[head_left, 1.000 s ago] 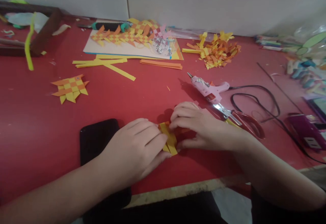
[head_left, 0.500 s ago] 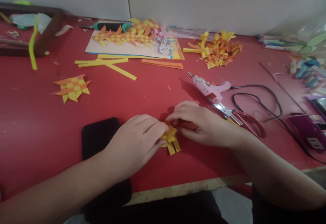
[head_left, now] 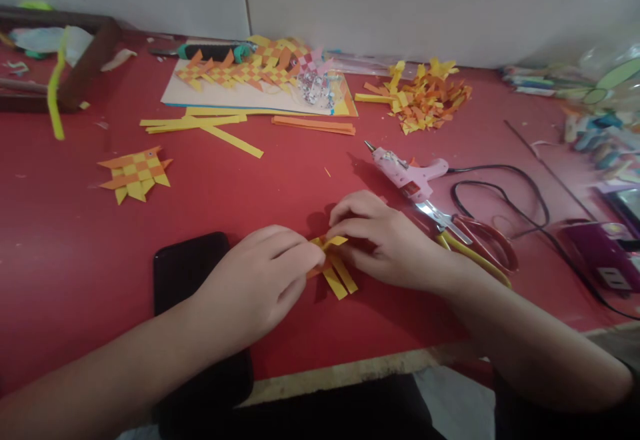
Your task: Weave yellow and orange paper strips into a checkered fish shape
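Observation:
Between my hands is a small piece of woven yellow and orange paper strips (head_left: 338,277), its loose yellow ends pointing toward the table's front edge. My left hand (head_left: 273,270) pinches its left side, hiding much of the weave. At the upper right of the piece, the fingers of my right hand (head_left: 385,240) are closed on a yellow strip; the fingertips are partly hidden. A woven paper fish (head_left: 140,175) in the same colours lies to the left. Under and beside my left forearm is a black phone (head_left: 187,260).
A pink glue gun (head_left: 407,173) with a black cord and scissors (head_left: 483,243) lie on the right. Further back are yellow strips (head_left: 230,140), orange strips (head_left: 313,125), a pile of paper scraps (head_left: 430,100) and several woven fish (head_left: 235,73). A brown tray (head_left: 95,60) stands back left.
The woven piece has turned a little between my fingers, and a yellow strip end now sticks out to the right near my right fingertips. The view has shifted slightly.

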A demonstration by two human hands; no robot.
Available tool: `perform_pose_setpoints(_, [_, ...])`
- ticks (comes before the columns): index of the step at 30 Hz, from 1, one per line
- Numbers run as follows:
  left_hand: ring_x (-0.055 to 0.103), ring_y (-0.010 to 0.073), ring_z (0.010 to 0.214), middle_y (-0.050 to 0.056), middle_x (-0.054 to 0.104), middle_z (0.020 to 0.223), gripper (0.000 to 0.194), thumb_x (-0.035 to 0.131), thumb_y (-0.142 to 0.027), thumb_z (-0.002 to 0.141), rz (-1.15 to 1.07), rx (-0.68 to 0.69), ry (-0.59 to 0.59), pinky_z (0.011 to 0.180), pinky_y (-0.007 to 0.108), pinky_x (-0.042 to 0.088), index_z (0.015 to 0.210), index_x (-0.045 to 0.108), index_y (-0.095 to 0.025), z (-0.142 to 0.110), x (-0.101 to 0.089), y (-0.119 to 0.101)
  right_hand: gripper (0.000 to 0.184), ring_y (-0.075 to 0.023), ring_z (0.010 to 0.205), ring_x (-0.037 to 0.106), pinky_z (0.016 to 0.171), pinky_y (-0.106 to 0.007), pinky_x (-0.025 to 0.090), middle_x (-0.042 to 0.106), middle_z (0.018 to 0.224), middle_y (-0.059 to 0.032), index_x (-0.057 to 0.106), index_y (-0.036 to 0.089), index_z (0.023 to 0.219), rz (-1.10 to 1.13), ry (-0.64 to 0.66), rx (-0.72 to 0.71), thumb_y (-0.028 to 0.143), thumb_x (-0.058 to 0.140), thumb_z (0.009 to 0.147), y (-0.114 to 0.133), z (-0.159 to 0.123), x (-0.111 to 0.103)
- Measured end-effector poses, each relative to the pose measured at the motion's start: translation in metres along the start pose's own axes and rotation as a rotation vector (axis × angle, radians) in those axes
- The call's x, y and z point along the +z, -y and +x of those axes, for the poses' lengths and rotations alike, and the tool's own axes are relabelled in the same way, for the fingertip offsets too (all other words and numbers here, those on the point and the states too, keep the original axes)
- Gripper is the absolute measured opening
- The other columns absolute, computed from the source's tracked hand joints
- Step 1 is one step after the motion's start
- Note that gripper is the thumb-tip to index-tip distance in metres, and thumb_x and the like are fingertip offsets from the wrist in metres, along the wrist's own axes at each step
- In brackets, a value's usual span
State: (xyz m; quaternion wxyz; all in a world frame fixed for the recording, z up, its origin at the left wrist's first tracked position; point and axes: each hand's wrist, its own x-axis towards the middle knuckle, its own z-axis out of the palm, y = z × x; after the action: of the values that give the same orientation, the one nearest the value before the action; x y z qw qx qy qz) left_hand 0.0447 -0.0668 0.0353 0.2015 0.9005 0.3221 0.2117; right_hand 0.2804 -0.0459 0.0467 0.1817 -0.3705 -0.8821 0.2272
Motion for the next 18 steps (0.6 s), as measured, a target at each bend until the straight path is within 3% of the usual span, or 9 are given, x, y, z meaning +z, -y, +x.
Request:
perform_pose_setpoints(3, [0.063, 0.0225, 0.083, 0.008, 0.068, 0.089, 0.023, 0.043, -0.013, 0.096, 0.009, 0.004, 0.009, 0.074, 0.037, 0.053, 0.088, 0.064, -0.018, 0.0000, 0.0005, 0.0009, 0.014, -0.0234, 0.106, 0.058, 0.095, -0.044, 0.048, 0.064, 0.107, -0.0087, 0.070, 0.022, 0.089, 0.001, -0.032, 0.048, 0.021, 0.056, 0.091, 0.0021, 0.0010, 0.0020])
perform_pose_setpoints(8, [0.063, 0.0245, 0.090, 0.009, 0.069, 0.093, 0.018, 0.047, -0.012, 0.094, -0.032, 0.026, -0.005, 0.080, 0.041, 0.054, 0.095, 0.064, -0.015, -0.0003, 0.0010, 0.0010, 0.010, -0.0248, 0.111, 0.055, 0.099, -0.044, 0.046, 0.062, 0.110, -0.0101, 0.071, 0.020, 0.092, -0.013, -0.031, 0.086, 0.020, 0.061, 0.087, 0.0025, 0.0013, 0.0044])
perform_pose_setpoints(13, [0.061, 0.0250, 0.089, 0.010, 0.066, 0.094, 0.016, 0.047, -0.010, 0.090, -0.052, 0.014, 0.008, 0.080, 0.043, 0.054, 0.095, 0.061, -0.014, -0.0006, -0.0009, -0.0026, 0.016, -0.0233, 0.114, 0.053, 0.099, -0.042, 0.046, 0.059, 0.115, -0.0092, 0.073, 0.023, 0.097, 0.037, 0.011, 0.014, 0.018, 0.063, 0.086, -0.0017, -0.0009, 0.0026])
perform_pose_setpoints(18, [0.060, 0.0249, 0.096, 0.012, 0.067, 0.104, 0.025, 0.047, -0.010, 0.089, -0.066, -0.011, -0.015, 0.087, 0.043, 0.054, 0.111, 0.059, -0.011, -0.0019, 0.0001, -0.0025, 0.015, -0.0239, 0.114, 0.051, 0.101, -0.042, 0.045, 0.057, 0.115, -0.0112, 0.075, 0.020, 0.095, 0.037, 0.046, -0.067, 0.019, 0.062, 0.087, -0.0039, -0.0024, -0.0015])
